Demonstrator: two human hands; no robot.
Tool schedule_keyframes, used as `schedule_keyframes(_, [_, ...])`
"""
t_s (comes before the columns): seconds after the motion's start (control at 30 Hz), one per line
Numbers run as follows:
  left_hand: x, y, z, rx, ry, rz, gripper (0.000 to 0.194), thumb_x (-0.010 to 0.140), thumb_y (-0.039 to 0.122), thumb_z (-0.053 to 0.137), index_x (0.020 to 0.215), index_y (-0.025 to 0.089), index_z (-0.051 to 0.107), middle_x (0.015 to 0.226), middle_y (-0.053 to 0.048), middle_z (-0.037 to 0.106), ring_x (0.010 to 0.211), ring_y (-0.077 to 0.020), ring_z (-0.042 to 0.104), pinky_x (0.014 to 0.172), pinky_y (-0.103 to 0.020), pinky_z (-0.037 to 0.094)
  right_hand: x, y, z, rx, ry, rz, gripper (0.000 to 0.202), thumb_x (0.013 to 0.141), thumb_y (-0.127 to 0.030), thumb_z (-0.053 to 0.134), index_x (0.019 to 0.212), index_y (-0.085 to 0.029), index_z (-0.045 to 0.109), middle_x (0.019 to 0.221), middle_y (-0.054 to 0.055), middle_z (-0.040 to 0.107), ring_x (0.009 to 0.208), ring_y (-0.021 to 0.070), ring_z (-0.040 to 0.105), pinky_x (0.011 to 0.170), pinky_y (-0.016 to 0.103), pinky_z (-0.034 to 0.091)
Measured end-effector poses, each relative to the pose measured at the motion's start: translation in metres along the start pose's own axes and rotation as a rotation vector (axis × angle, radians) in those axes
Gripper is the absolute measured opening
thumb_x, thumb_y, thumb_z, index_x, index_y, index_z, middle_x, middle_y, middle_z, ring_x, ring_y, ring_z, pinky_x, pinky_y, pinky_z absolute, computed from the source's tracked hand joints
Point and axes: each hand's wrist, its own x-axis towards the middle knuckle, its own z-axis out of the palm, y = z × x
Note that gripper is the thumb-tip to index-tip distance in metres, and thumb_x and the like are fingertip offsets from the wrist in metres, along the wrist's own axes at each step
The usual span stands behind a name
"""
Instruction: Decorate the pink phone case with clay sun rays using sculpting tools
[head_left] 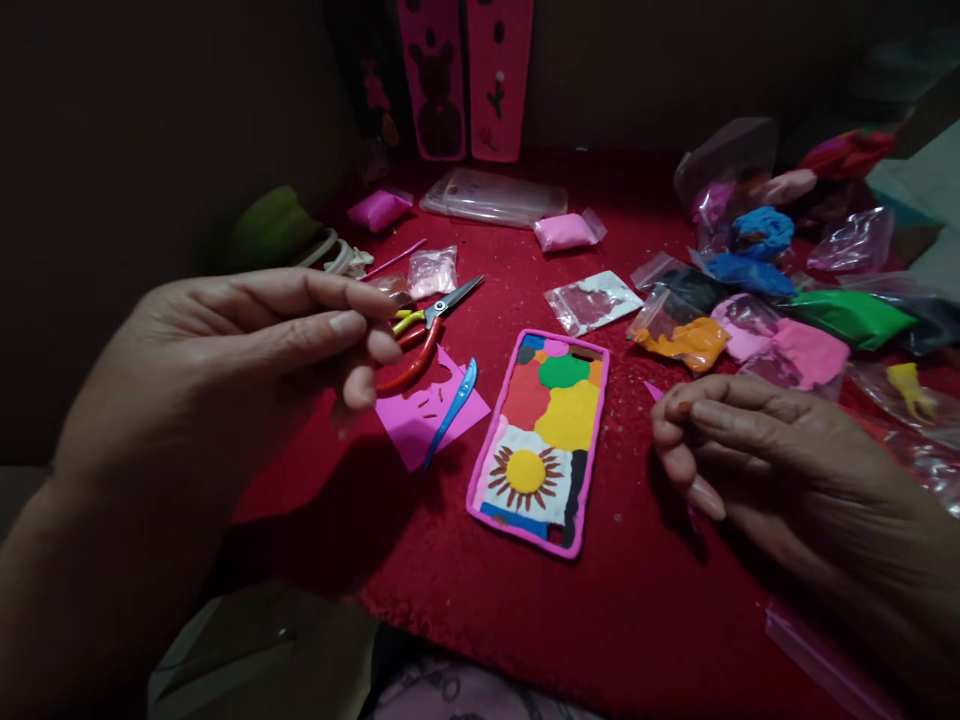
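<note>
The decorated phone case [568, 417] lies face up on the worktop [645, 625], probably for easy reach, between the left hand [217, 350], fingers pressed together with nothing visible in them, and the right hand [780, 450], fingers pinching what looks like a small brown piece [683, 407].

Single head-worn view, taken from above the near edge of the red worktop [637, 620], facing forward and tilted down, reaching as far as its far edge, where an upright pink panel [501, 105] stands. Range close: left hand [240, 350] and right hand [772, 450] loom large at either side, nearer the lens than the multicoloured phone case [544, 425] at mid-worktop. Wearer's patterned clothing [472, 690] enters at bottom centre, below the near edge.
</note>
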Motion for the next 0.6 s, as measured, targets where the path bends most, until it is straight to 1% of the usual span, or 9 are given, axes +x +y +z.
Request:
schedule_keyframes(0.07, [-0.001, 0.006, 0.003, 0.035, -0.043, 0.056, 0.01, 0.079, 0.009, 0.067, 0.086, 0.014, 0.072, 0.067, 0.001, 0.071, 0.048, -0.0055, 0.059, 0.041, -0.009, 0.045, -0.001, -0.001, 0.0, 0.019, -0.023, -0.007, 0.005, 0.07, -0.022, 0.075, 0.073, -0.018, 0.072, 0.069, 0.005, 0.067, 0.05, 0.0098, 0.06, 0.038, 0.014, 0.045])
schedule_keyframes(0.17, [-0.002, 0.012, 0.014, 0.126, -0.216, 0.125, 0.009, 0.078, 0.012, 0.069, 0.084, 0.018, 0.073, 0.062, 0.003, 0.07, 0.047, -0.0069, 0.061, 0.043, -0.01, 0.045, -0.003, -0.003, 0.002, 0.061, -0.079, -0.018, 0.004, 0.074, -0.021, 0.072, 0.074, -0.017, 0.071, 0.071, 0.004, 0.068, 0.048, 0.0076, 0.059, 0.037, 0.012, 0.044])
schedule_keyframes(0.27, [-0.004, 0.014, 0.035, 0.226, -0.405, 0.197, 0.009, 0.076, 0.019, 0.072, 0.084, 0.023, 0.073, 0.065, 0.005, 0.071, 0.05, -0.0066, 0.062, 0.048, -0.01, 0.047, -0.005, -0.005, 0.004, 0.125, -0.139, -0.001, 0.006, 0.076, -0.02, 0.071, 0.075, -0.015, 0.07, 0.068, 0.003, 0.066, 0.048, 0.0073, 0.059, 0.036, 0.012, 0.043])
schedule_keyframes(0.37, [-0.007, 0.015, 0.058, 0.344, -0.522, 0.34, 0.011, 0.077, 0.025, 0.069, 0.087, 0.021, 0.072, 0.069, 0.001, 0.072, 0.055, -0.011, 0.064, 0.049, -0.015, 0.048, -0.005, -0.004, 0.004, 0.173, -0.201, -0.006, 0.008, 0.077, -0.02, 0.07, 0.075, -0.012, 0.069, 0.068, 0.003, 0.066, 0.049, 0.0072, 0.059, 0.037, 0.012, 0.044])
schedule_keyframes(0.47, [-0.009, 0.013, 0.077, 0.46, -0.564, 0.534, 0.011, 0.081, 0.022, 0.064, 0.088, 0.019, 0.071, 0.073, 0.0, 0.072, 0.06, -0.0122, 0.063, 0.052, -0.018, 0.047, -0.005, -0.001, 0.003, 0.194, -0.269, -0.037, 0.008, 0.079, -0.02, 0.069, 0.077, -0.012, 0.068, 0.069, 0.003, 0.066, 0.05, 0.007, 0.059, 0.039, 0.012, 0.044])
schedule_keyframes(0.5, [-0.01, 0.012, 0.082, 0.487, -0.568, 0.574, 0.011, 0.081, 0.022, 0.064, 0.088, 0.018, 0.071, 0.074, 0.0, 0.072, 0.061, -0.0123, 0.063, 0.053, -0.019, 0.046, -0.005, 0.0, 0.002, 0.199, -0.286, -0.045, 0.009, 0.079, -0.02, 0.069, 0.078, -0.012, 0.068, 0.068, 0.003, 0.066, 0.05, 0.007, 0.059, 0.039, 0.013, 0.044])
schedule_keyframes(0.6, [-0.011, 0.009, 0.09, 0.536, -0.51, 0.665, 0.01, 0.079, 0.025, 0.067, 0.085, 0.018, 0.07, 0.073, -0.001, 0.071, 0.06, -0.0123, 0.061, 0.055, -0.021, 0.044, -0.006, 0.001, 0.001, 0.205, -0.314, -0.052, 0.01, 0.08, -0.021, 0.067, 0.077, -0.012, 0.067, 0.063, 0.002, 0.065, 0.048, 0.0071, 0.058, 0.04, 0.013, 0.044])
